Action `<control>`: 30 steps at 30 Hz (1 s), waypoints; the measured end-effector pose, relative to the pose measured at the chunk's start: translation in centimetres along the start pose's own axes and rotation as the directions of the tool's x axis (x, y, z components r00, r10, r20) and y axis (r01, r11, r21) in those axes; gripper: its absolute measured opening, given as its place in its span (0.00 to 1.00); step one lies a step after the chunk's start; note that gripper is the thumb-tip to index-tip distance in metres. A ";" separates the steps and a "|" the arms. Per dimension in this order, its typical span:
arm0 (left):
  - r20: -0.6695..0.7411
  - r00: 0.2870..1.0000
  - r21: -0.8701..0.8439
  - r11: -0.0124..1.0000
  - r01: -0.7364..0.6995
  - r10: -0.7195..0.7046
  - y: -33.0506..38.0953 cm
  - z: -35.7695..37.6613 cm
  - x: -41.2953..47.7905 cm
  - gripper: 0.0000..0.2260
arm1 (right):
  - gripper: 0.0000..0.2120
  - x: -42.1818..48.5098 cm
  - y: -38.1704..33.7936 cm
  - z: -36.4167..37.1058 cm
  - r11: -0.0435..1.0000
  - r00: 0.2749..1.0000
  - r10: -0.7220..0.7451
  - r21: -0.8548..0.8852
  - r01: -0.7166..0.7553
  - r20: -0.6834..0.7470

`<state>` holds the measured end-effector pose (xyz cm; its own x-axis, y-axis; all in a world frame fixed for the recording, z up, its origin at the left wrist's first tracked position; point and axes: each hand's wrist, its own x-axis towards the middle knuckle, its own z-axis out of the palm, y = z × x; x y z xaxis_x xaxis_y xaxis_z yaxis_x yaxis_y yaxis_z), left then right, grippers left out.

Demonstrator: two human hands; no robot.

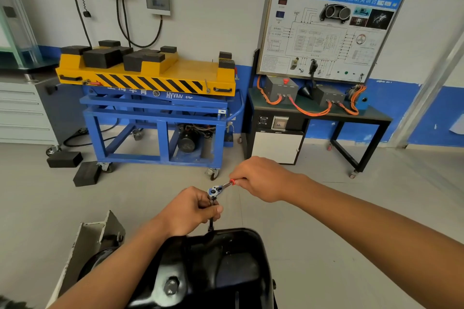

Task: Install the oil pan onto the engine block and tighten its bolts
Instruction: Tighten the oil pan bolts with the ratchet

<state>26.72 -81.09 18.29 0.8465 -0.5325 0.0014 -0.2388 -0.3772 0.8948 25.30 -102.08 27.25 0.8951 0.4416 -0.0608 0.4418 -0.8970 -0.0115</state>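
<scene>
Workshop floor, yellow lift cart [148,70] at 11 o'clock | oil pan [221,266] sits at 6 o'clock, apparently already on the block | your right hand [261,179] grips the ratchet [218,187] handle; your left hand [190,211] pinches its extension [211,224] with curled fingers at the pan's 12 o'clock rim | tightening looks underway; other bolts can't be judged.

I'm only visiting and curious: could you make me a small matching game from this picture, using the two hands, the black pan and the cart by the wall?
Things
1. left hand
2. right hand
3. oil pan
4. lift cart

States
A. yellow top with black stripes along its front edge
B. holds the ratchet by its handle
C. black, below the tool
D. pinches the extension bar under the ratchet head

Pairs: 1-D; 2-B; 3-C; 4-A
</scene>
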 end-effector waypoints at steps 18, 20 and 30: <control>-0.033 0.999 0.046 0.999 -0.006 0.007 -0.1 0.2 0.1 0.06 | 0.22 -3.2 -3.3 -1.1 0.996 0.995 -0.079 0.050 0.076 0.063; -0.025 1.000 0.032 0.999 -0.007 0.008 -0.2 0.2 0.1 0.06 | 0.22 -3.1 -3.9 -1.0 0.993 0.994 -0.106 0.063 0.103 0.032; 0.015 0.999 0.040 0.999 -0.031 0.031 -0.7 -0.1 0.2 0.11 | 0.24 -1.9 -6.0 0.0 0.968 0.993 -0.113 0.222 0.115 -0.022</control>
<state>27.12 -80.85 17.76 0.8316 -0.5550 0.0220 -0.2838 -0.3906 0.8757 20.97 -97.49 27.43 0.8404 0.5407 -0.0369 0.5179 -0.8212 -0.2396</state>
